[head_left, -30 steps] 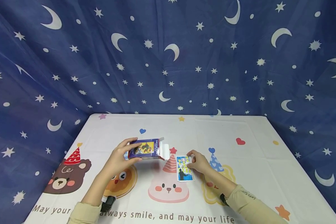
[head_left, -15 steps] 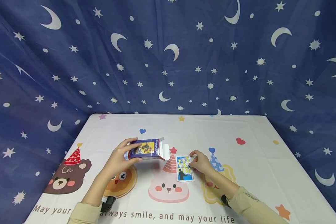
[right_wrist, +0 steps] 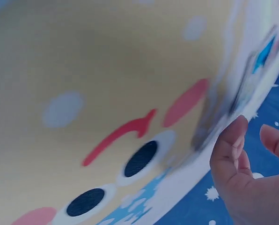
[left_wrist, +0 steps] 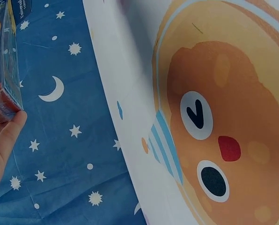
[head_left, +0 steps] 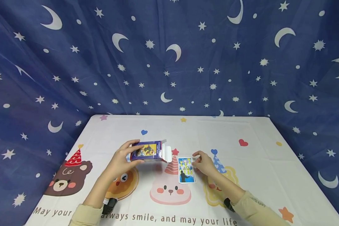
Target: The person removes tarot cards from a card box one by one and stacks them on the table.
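My left hand (head_left: pixel 120 159) grips a purple tarot card box (head_left: pixel 152 151) above the table, fingers over its front and thumb along its near edge. The box lies on its side with its white end flap (head_left: pixel 168 153) open to the right. In the left wrist view, a corner of the box (left_wrist: pixel 8 89) shows above the thumb. A small stack of tarot cards (head_left: pixel 186 171) lies on the cloth, its top card showing yellow cups and a dark figure on blue. Just off the stack's right edge, my right hand (head_left: pixel 205 164) is loosely bent, thumb and forefinger apart with nothing between them.
The table (head_left: pixel 214 135) has a white cloth printed with cartoon animals, hearts and lettering. Behind it and along both sides hangs a blue curtain (head_left: pixel 147 78) with moons and stars. A black wrist camera (head_left: pixel 109 206) sits on the left wrist.
My right hand has let go of the card stack and slid slightly right, off its edge. The left hand and the box have stayed nearly still.
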Tool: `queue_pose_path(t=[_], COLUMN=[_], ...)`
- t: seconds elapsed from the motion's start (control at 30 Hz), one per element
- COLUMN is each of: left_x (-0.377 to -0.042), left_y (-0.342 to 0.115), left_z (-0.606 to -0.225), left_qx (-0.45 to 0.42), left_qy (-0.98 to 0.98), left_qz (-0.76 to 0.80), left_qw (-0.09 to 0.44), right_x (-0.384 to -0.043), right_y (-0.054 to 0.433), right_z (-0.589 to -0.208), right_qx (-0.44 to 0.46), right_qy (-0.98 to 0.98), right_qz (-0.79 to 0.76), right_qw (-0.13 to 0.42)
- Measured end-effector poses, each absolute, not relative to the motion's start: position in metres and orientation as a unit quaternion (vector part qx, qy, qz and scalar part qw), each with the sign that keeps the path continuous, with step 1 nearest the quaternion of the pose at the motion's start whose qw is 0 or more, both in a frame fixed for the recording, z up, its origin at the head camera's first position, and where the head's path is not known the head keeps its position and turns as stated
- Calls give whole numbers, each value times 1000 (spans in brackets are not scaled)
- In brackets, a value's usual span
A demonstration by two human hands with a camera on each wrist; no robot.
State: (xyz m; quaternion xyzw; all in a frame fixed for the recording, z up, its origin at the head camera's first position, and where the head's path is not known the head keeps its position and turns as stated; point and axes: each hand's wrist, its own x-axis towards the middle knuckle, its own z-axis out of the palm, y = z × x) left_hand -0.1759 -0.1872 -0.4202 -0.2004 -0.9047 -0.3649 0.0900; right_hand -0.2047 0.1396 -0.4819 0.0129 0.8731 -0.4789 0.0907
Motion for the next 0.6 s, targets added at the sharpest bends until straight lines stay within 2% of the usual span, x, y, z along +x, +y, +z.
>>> queue_pose_path(t=[0.23,0.6], left_x=[-176,-178], left_y=[-184,-178], left_z=[-420,-425], left_qx=[-198,-214], left_qy=[-904,-899], left_qz=[-368,-366], left_qw=[87,110], right_x=[-203,-198], right_y=[133,120], right_z=[-469,-437], right_qx=[32,-13], right_qy=[830,748], right_qz=[-549,-653], right_qw=[89,121])
